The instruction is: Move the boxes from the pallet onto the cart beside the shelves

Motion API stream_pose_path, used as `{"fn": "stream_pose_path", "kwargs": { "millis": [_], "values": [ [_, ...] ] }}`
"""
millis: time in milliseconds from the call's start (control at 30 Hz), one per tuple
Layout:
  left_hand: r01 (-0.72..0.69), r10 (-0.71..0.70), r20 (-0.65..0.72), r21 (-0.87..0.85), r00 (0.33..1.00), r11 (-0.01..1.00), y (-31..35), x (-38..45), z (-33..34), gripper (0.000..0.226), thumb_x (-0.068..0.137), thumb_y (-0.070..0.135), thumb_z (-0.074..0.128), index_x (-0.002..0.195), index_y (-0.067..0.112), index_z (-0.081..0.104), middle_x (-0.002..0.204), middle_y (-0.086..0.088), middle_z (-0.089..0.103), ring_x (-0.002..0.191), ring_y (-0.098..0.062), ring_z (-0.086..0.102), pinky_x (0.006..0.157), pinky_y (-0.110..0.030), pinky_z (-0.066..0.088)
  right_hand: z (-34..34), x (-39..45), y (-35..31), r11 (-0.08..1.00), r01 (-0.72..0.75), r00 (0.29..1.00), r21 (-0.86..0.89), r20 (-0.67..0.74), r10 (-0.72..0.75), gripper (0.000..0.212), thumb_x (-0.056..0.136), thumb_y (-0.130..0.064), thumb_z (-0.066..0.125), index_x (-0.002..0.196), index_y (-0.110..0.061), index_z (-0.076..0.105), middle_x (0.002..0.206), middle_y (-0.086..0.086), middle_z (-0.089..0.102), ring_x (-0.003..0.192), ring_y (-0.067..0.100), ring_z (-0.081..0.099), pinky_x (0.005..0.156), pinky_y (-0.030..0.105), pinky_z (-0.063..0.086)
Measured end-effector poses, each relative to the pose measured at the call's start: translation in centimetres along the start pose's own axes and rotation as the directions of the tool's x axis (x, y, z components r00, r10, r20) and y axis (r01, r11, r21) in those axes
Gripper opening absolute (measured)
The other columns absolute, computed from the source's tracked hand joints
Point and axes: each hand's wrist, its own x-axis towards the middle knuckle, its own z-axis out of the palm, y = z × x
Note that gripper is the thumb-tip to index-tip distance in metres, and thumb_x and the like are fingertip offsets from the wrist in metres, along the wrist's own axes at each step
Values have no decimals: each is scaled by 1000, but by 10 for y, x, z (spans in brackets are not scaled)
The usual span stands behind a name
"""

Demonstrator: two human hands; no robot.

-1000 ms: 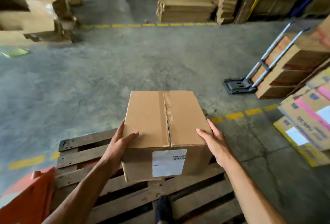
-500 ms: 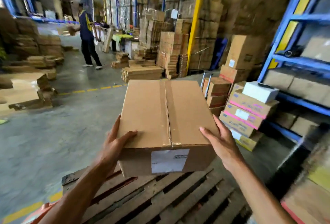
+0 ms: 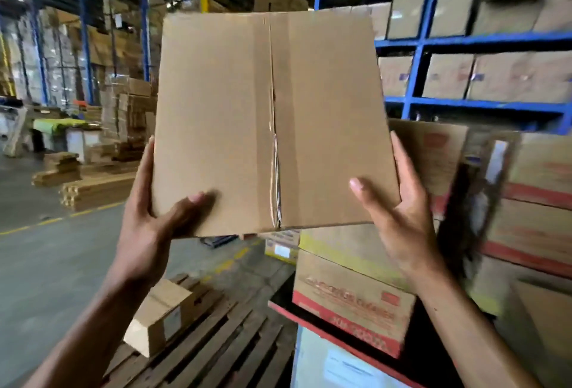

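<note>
While raised high, the box sits gripped between both hands

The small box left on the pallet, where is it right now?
In the head view it lies low and left of centre, on the wooden pallet, under the left hand's forearm: the small box, well below the big carried box.

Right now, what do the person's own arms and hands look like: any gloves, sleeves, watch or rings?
Both arms are bare from the frame edge to the wrist, with no sleeve in view. The left hand and right hand wear no gloves. No watch, wristband or ring shows on either, though the fingers behind the cardboard box are hidden. The thumbnails look short and unpainted.
</note>
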Motion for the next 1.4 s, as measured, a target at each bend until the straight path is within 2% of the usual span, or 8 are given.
{"fn": "stream_pose_path", "kwargs": {
  "millis": [300, 433, 600, 767, 1000, 1100, 1233, 1400],
  "values": [
    [-14, 45, 249, -125, 967, 992, 42, -79, 207, 95, 64, 31, 81, 144, 48, 32, 139, 16, 55, 125, -12, 57, 103, -43, 46, -224, -62, -116, 951, 53, 968, -306, -219, -124, 71, 85, -5, 63, 147, -8, 29, 129, -20, 51, 113, -17, 50, 91, 4, 38],
    [40, 39, 396, -190, 917, 981, 46, -105, 290, 92, 72, 22, 79, 148, 41, 30, 140, 14, 55, 125, -8, 55, 105, -34, 46, -301, -91, -141, 916, -14, 928, -402, -346, -137, 65, 86, -6, 64, 143, -22, 36, 130, -15, 55, 116, -7, 54, 94, 11, 43],
    [121, 6, 507, -216, 862, 969, 27, -137, 377, 86, 78, 17, 75, 148, 41, 31, 132, 24, 57, 118, 2, 58, 90, -13, 50, -379, -118, -142, 880, -157, 853, -448, -511, -108, 66, 86, -6, 64, 143, -23, 36, 111, -28, 53, 92, -23, 55, 72, 0, 43],
    [309, -124, 596, -219, 793, 926, -25, -152, 450, 86, 77, 15, 74, 147, 42, 33, 121, 27, 64, 109, 2, 63, 83, -15, 52, -442, -130, -106, 843, -369, 786, -392, -615, 58, 64, 87, -22, 65, 141, -38, 33, 107, -24, 54, 90, -12, 56, 66, 9, 45],
    [510, -304, 674, -125, 673, 851, -143, -143, 547, 78, 73, 24, 70, 141, 44, 38, 110, 25, 68, 100, 2, 66, 76, -15, 49, -530, -104, 0, 739, -605, 666, -297, -698, 264, 64, 85, -25, 68, 143, -29, 39, 115, -4, 58, 92, 2, 56, 74, 25, 50],
    [578, -405, 675, -40, 617, 815, -198, -137, 582, 77, 84, 16, 65, 149, 38, 30, 130, 9, 61, 109, -8, 62, 84, -23, 47, -563, -84, 50, 658, -703, 616, -270, -693, 374, 66, 86, -28, 67, 145, -29, 36, 116, -1, 57, 89, 5, 56, 70, 25, 48],
    [635, -533, 650, 100, 541, 766, -256, -129, 615, 94, 63, 45, 74, 146, 47, 29, 138, 4, 55, 117, -19, 58, 105, -43, 43, -604, -63, 108, 558, -791, 552, -252, -687, 473, 70, 84, -33, 69, 145, -27, 36, 123, 2, 57, 93, 11, 58, 75, 28, 49],
    [680, -625, 628, 201, 463, 705, -296, -127, 647, 89, 60, 44, 72, 142, 46, 37, 125, 4, 64, 109, -19, 62, 98, -42, 49, -635, -57, 157, 452, -872, 450, -190, -677, 582, 72, 83, -36, 69, 146, -28, 35, 130, 8, 57, 91, 15, 61, 70, 30, 50]
  ]
}}
